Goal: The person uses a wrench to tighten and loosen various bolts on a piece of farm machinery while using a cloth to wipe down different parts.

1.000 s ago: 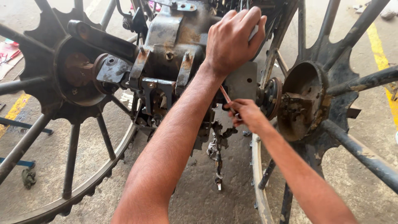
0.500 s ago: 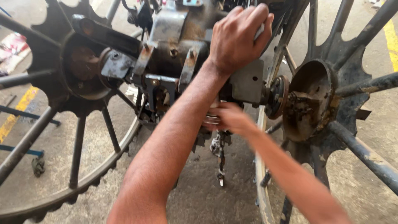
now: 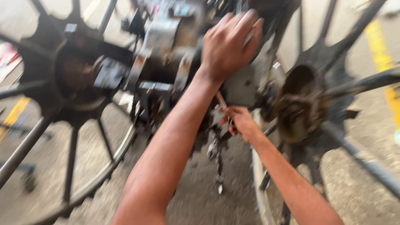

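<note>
Rusty gearbox housing (image 3: pixel 166 54) — my left hand (image 3: pixel 229 46) is still clamping its top. My right hand (image 3: pixel 241 123), fingers pinched around a thin rod (image 3: pixel 221 100), is now working lower, under the housing.

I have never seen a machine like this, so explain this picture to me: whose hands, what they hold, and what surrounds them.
The view comes from a camera on the person's head, looking down at their own arms. The left hand grips the top of a greasy grey metal machine body. The right hand reaches beneath it, holding a thin reddish tool; blur hides what kind. On each side stands a large dark spoked iron wheel, one left, one right. Everything sits on a grey concrete floor with yellow painted lines.
</note>
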